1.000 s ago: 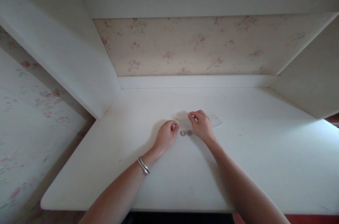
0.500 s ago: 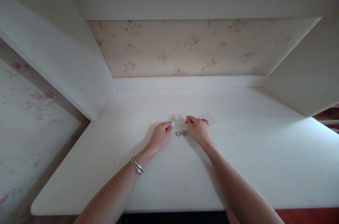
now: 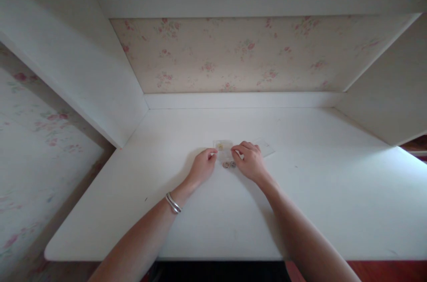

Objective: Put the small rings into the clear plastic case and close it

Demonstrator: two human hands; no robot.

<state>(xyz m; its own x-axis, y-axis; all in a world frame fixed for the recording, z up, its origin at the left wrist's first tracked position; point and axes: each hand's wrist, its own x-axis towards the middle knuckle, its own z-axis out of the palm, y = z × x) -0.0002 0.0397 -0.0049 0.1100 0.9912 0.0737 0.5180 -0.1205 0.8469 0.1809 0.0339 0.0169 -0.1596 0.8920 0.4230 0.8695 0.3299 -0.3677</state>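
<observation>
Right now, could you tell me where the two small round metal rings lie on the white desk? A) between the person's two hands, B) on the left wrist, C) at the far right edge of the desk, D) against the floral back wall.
A: the two small round metal rings lie side by side on the white desk, between the left hand and the right hand.

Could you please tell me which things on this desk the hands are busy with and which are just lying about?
In hand: small clear bag, pinched by left hand and right hand; two rings.
Lying about: second clear bag; desk.

White desk [image 3: 320, 211] open all around; side panels [image 3: 83, 73] hem it in.
</observation>
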